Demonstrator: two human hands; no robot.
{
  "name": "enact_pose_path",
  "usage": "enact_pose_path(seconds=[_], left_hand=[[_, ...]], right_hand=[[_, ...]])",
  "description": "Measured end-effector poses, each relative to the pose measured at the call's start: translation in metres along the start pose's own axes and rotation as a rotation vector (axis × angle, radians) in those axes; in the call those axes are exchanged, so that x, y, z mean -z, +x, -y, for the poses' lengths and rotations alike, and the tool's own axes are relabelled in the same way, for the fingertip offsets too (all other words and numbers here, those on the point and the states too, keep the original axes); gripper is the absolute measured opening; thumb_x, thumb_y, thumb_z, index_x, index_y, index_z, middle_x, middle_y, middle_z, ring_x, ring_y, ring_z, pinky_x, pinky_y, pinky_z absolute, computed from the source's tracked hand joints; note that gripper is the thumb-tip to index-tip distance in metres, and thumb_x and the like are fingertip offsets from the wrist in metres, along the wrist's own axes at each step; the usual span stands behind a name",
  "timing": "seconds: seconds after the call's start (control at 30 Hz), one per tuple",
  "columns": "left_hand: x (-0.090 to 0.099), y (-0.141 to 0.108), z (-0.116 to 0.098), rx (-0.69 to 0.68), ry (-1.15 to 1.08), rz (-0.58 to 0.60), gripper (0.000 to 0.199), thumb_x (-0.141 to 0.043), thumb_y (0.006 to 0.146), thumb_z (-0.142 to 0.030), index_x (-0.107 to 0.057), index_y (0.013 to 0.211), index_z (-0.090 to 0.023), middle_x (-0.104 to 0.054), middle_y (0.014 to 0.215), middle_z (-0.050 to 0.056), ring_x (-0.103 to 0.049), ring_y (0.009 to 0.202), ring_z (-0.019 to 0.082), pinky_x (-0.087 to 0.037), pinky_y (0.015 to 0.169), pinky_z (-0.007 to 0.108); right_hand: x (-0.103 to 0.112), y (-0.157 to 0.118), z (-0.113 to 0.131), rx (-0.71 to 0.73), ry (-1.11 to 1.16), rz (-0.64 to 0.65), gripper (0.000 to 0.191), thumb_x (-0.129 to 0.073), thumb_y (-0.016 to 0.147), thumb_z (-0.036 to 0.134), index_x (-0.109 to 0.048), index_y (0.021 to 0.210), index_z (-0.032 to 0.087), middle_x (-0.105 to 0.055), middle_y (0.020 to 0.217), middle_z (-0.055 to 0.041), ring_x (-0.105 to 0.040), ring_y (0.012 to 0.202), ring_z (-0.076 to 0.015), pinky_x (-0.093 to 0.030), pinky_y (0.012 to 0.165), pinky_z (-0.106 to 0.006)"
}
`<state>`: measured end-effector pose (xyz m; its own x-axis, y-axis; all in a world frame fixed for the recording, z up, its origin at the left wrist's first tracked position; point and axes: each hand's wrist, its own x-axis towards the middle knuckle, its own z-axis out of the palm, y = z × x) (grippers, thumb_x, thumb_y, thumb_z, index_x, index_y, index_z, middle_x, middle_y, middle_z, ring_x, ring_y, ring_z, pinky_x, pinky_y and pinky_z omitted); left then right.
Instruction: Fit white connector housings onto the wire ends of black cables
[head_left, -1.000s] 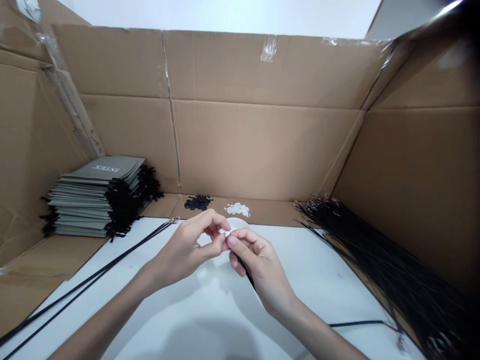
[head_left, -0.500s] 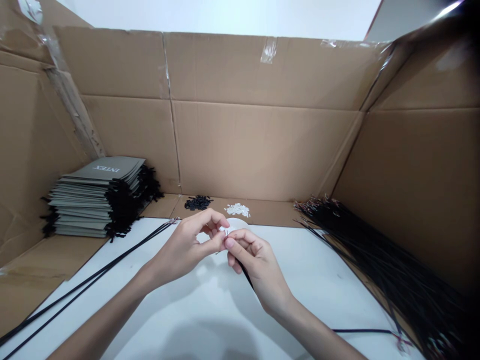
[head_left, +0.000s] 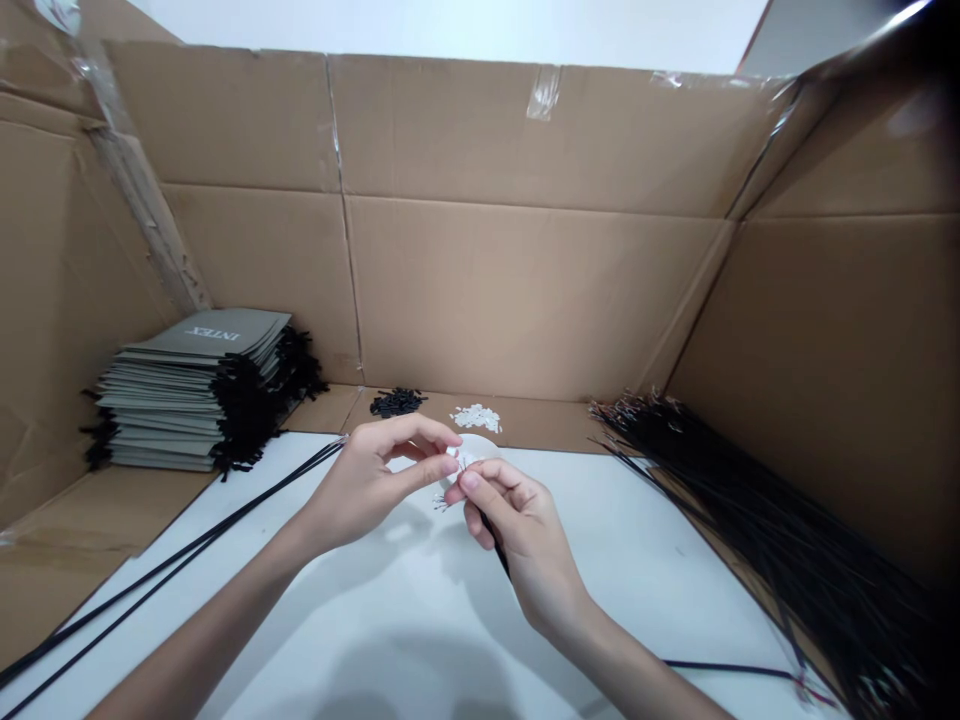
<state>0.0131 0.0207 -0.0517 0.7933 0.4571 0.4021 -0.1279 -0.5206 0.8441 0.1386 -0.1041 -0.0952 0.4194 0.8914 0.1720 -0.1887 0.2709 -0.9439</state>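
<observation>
My right hand [head_left: 525,530] pinches the end of a black cable [head_left: 496,548] between thumb and forefinger. Thin wire ends [head_left: 441,503] fan out to the left of its fingertips, and another short strand points upward. My left hand [head_left: 367,480] is just left of them, its thumb and forefinger slightly parted beside the upward strand, with nothing visible held between them. Partly hidden behind both hands is a round white dish [head_left: 481,443]; its contents cannot be made out.
Black pieces [head_left: 397,403] and white pieces [head_left: 476,418] lie in small piles at the back. Stacked grey INTEX sheets [head_left: 169,400] stand left. Black cables [head_left: 225,530] cross the left side; a large cable bundle [head_left: 735,500] lies right. Cardboard walls [head_left: 525,290] surround the white surface [head_left: 405,620].
My left thumb and forefinger have parted from the wires. My right hand has shifted slightly right with the cable, and more of the splayed wire ends shows.
</observation>
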Motion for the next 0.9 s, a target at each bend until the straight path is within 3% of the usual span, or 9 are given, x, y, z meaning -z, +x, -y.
enact_pose_path(seconds=[0.43,0.67,0.9], left_hand=[[-0.010,-0.004,0.002,0.058,-0.072,0.043,0.003,-0.059,0.095,-0.023,-0.061,0.093,-0.021,-0.064,0.078,-0.004,-0.061,0.073,0.009,-0.048,0.070,0.019],[-0.012,-0.003,0.004,0.066,-0.135,0.013,0.008,-0.061,0.096,-0.028,-0.059,0.094,-0.020,-0.063,0.079,-0.003,-0.060,0.072,0.010,-0.048,0.067,0.020],[-0.008,-0.002,0.001,0.047,-0.100,0.023,0.008,-0.064,0.093,-0.027,-0.062,0.092,-0.019,-0.065,0.082,-0.002,-0.062,0.075,0.011,-0.049,0.071,0.021]], right_hand=[[-0.001,0.000,0.001,-0.023,-0.016,-0.004,0.028,-0.071,0.087,0.042,-0.070,0.077,0.015,-0.049,0.055,0.0040,-0.038,0.051,-0.0071,-0.030,0.049,-0.021],[0.000,0.000,0.001,-0.021,-0.023,0.008,0.025,-0.070,0.088,0.039,-0.069,0.080,0.016,-0.068,0.073,-0.0022,-0.042,0.052,-0.0067,-0.032,0.050,-0.021],[0.001,0.001,0.000,-0.027,-0.035,0.000,0.024,-0.070,0.088,0.039,-0.070,0.079,0.016,-0.069,0.076,-0.0030,-0.043,0.053,-0.0071,-0.033,0.050,-0.022]])
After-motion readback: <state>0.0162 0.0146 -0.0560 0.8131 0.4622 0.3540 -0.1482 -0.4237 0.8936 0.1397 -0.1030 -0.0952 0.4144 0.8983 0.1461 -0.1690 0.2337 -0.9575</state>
